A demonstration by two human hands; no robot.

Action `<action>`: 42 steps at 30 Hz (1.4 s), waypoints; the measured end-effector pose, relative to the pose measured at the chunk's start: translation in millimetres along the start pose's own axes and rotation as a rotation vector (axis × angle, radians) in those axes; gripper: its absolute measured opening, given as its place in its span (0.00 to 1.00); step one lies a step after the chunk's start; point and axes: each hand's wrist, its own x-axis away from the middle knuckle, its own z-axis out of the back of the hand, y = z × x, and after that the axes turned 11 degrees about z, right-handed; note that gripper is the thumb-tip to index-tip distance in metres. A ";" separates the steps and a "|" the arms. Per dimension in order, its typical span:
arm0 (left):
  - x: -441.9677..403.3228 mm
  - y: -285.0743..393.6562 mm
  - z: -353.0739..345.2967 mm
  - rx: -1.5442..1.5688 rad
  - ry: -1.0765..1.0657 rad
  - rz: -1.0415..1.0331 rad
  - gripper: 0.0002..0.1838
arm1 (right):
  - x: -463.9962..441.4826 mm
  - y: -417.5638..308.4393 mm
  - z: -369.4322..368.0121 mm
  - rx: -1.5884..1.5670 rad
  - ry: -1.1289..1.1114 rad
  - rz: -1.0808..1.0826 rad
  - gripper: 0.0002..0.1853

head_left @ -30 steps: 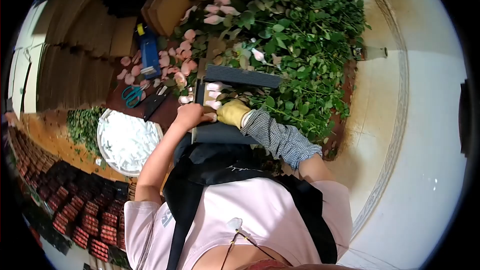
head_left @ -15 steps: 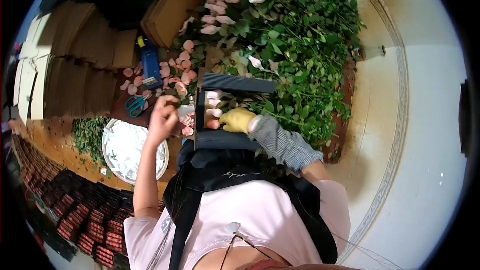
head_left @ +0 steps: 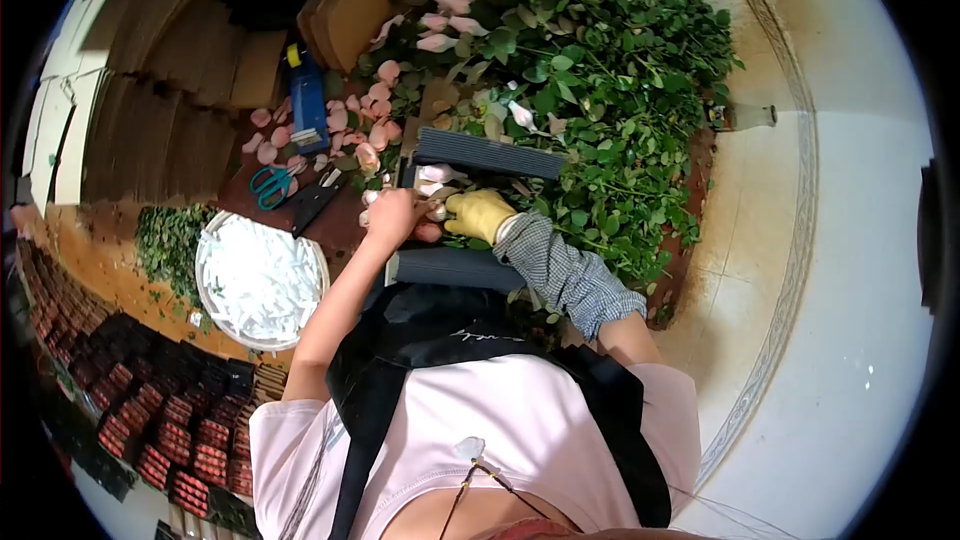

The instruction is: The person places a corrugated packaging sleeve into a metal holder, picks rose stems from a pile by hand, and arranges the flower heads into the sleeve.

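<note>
My left hand [head_left: 395, 218] is bare, its fingers curled at the pink rose heads on the left side of a frame with dark ribbed bars. What its fingertips hold is hidden. My right hand [head_left: 479, 215], in a yellow glove, closes around rose stems just right of those heads. A pale rose [head_left: 437, 173] lies above my fingers, and a pinker rose [head_left: 427, 232] lies below them. One ribbed bar [head_left: 490, 152] runs above my hands and another ribbed bar [head_left: 455, 267] runs below, near my apron.
Leafy rose stems [head_left: 620, 90] cover the right of the table, with more rose heads [head_left: 450, 0] at the back. Loose petals [head_left: 355, 120], a blue tape dispenser [head_left: 308, 110] and teal-handled scissors [head_left: 272, 185] lie left. A basket [head_left: 325, 285] holds white pieces; cardboard stacks [head_left: 160, 150] stand behind.
My left hand has moved right, from over the table beside the frame onto the rose heads. My gloved right hand stays at the stems. The view has shifted slightly; black scissor blades now show.
</note>
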 end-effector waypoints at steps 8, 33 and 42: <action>13.9 -82.8 45.4 0.919 0.222 0.098 0.09 | -5.6 9.7 -29.4 0.114 0.237 0.050 0.11; 20.9 -55.9 38.0 0.618 0.383 -0.043 0.10 | 10.8 -2.6 -5.9 0.365 0.407 -0.023 0.18; -31.4 10.3 10.5 0.108 0.043 0.135 0.20 | -24.3 7.6 -14.5 0.393 0.099 -0.262 0.16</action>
